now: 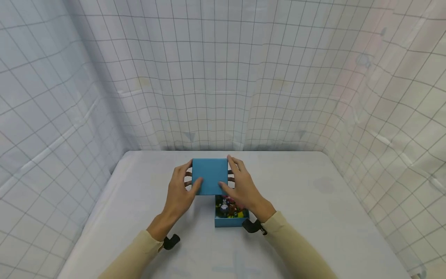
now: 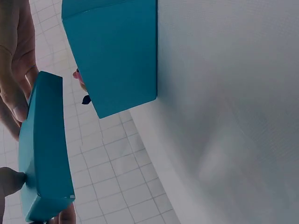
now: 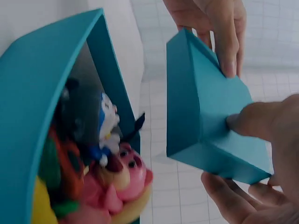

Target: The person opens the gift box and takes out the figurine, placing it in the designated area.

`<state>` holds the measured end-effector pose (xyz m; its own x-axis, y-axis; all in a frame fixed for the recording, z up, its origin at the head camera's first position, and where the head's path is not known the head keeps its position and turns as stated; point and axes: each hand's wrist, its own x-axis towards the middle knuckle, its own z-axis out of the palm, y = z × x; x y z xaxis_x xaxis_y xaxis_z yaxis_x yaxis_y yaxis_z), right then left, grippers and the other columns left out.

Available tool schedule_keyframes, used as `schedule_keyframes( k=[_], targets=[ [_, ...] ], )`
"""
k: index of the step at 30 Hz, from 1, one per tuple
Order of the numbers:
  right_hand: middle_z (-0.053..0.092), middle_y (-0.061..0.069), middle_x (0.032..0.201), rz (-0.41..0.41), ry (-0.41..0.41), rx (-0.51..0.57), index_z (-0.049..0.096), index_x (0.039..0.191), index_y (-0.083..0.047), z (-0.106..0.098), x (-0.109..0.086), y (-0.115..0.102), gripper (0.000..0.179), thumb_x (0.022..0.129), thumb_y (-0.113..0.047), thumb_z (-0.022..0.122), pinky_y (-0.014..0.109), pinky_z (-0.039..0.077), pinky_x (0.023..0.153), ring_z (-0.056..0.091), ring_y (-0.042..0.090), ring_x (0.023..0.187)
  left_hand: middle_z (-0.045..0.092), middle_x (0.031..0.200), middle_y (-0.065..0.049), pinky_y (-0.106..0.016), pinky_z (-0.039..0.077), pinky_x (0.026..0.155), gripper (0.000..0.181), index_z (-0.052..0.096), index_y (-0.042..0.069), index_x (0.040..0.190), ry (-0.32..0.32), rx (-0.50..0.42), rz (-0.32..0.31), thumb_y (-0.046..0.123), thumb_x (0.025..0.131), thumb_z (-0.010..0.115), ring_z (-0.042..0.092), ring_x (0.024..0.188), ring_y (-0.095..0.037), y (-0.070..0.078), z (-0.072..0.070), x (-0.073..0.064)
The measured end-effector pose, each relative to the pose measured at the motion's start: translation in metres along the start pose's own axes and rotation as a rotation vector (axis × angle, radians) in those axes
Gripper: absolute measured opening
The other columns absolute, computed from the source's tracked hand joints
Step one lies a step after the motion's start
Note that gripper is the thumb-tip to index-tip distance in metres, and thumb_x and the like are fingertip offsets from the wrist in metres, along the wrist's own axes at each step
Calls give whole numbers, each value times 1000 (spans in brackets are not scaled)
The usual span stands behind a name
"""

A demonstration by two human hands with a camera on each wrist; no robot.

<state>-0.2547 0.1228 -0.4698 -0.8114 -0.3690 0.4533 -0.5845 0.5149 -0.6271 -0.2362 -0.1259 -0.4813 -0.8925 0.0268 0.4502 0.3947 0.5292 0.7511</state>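
Observation:
A blue box lid [image 1: 210, 174] is held up between both hands above the table. My left hand [image 1: 180, 190] grips its left edge, thumb on the top face and fingers along the side. On the opposite edge my right hand [image 1: 245, 188] grips it the same way. Just below and nearer to me stands the open blue box [image 1: 230, 222], partly covered by the lid and right hand in the head view. Small toy figures fill it; the right wrist view shows a pink bear figure [image 3: 128, 175] and a blue-and-white figure [image 3: 108, 116].
The box stands on a white-covered table [image 1: 292, 193]. White curtains with a dark grid [image 1: 223, 77] hang behind the table and on both sides. Dark straps [image 1: 171, 242] with mounts sit at both wrists, below the beige sleeves [image 1: 296, 248].

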Motion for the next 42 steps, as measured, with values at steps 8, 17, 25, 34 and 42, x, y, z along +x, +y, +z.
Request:
schedule_keyframes(
  k=[8, 17, 25, 34, 42],
  targets=[
    [39, 34, 168, 33, 38, 60, 28, 182, 3, 16, 7, -16, 95, 106, -2, 84, 42, 68, 109, 73, 46, 143, 57, 162, -30, -65, 65, 112, 75, 50, -2, 173, 86, 66, 34, 11, 108, 84, 69, 142, -50, -4, -11, 0],
    [47, 33, 163, -61, 6, 46, 34, 180, 3, 34, 9, -22, 84, 109, -2, 80, 46, 66, 113, 68, 45, 151, 70, 154, -31, -67, 68, 102, 66, 58, -5, 166, 213, 128, 25, 8, 107, 84, 77, 125, -50, -17, -23, -8],
    [50, 30, 165, -58, -52, -6, 36, 179, 5, 43, 9, -25, 82, 110, -5, 80, 44, 64, 119, 65, 40, 153, 67, 154, -33, -62, 65, 111, 65, 57, -11, 161, 218, 98, -10, 10, 107, 86, 76, 135, -54, -28, -25, -11],
    [54, 26, 165, -13, -163, -37, 39, 177, 6, 47, 8, -23, 78, 113, -14, 78, 47, 64, 117, 71, 37, 146, 67, 152, -32, -59, 65, 110, 60, 57, -10, 158, 193, 63, -135, 18, 111, 83, 77, 133, -56, -38, -28, -11],
    [58, 24, 163, -28, -202, -89, 47, 173, 4, 47, 6, -22, 70, 114, -17, 78, 48, 63, 118, 70, 35, 145, 65, 150, -32, -57, 66, 107, 56, 55, -9, 149, 130, 88, -256, 27, 114, 79, 79, 131, -53, -41, -36, -11]
  ],
)
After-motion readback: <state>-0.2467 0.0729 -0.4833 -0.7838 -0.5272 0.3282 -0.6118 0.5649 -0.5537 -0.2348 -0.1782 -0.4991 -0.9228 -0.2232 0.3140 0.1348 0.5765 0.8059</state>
